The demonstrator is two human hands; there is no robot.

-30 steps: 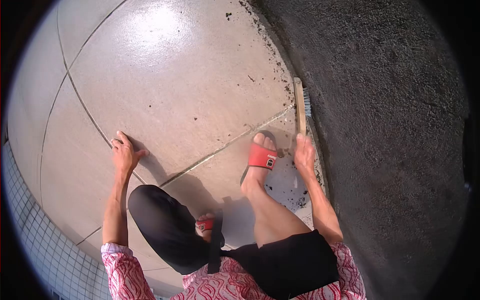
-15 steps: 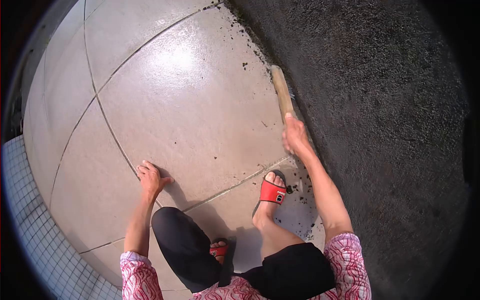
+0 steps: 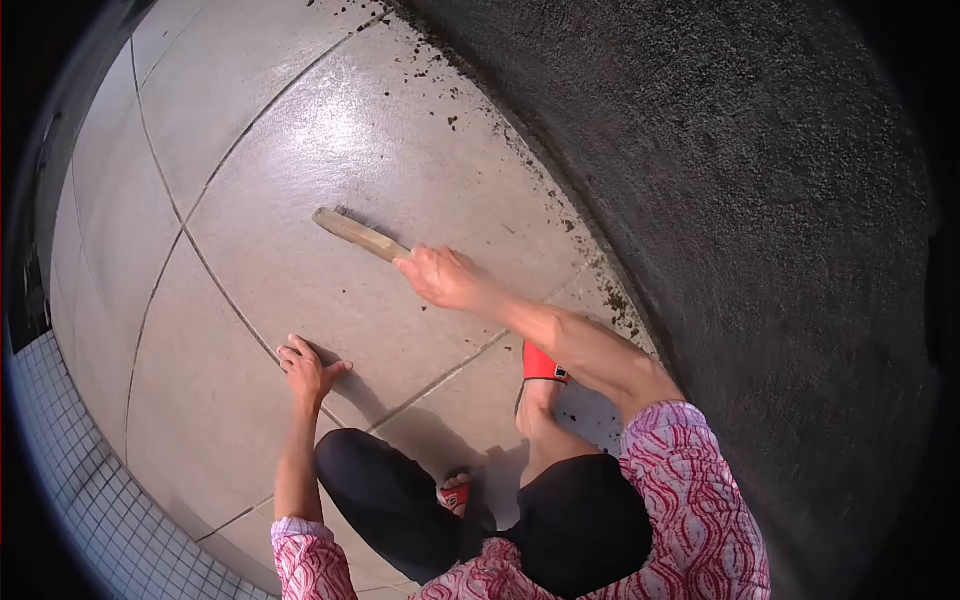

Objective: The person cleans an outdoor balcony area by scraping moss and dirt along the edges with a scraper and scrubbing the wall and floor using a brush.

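A wire brush with a wooden handle point(image 3: 357, 235) is gripped in my right hand point(image 3: 440, 277). Its dark bristles face the upper right, away from me, and the brush is held over the pale floor tiles point(image 3: 250, 330); whether the bristles touch them I cannot tell. My left hand point(image 3: 310, 371) has its fingers spread on the tiles beside a grout line, holding nothing. Dark crumbs of dirt point(image 3: 618, 300) are scattered along the tile edge by the wall and around my right foot.
A rough dark wall point(image 3: 720, 200) borders the tiles on the right. Small white wall tiles point(image 3: 80, 460) run along the lower left. My feet wear red slippers point(image 3: 541, 363), partly hidden by my right arm and knees. Sunlight glares off the far tiles.
My right hand has swung the brush left, from the tile edge by the dark wall to the middle of the large tile. The left hand stays spread on the floor. The view has shifted slightly.
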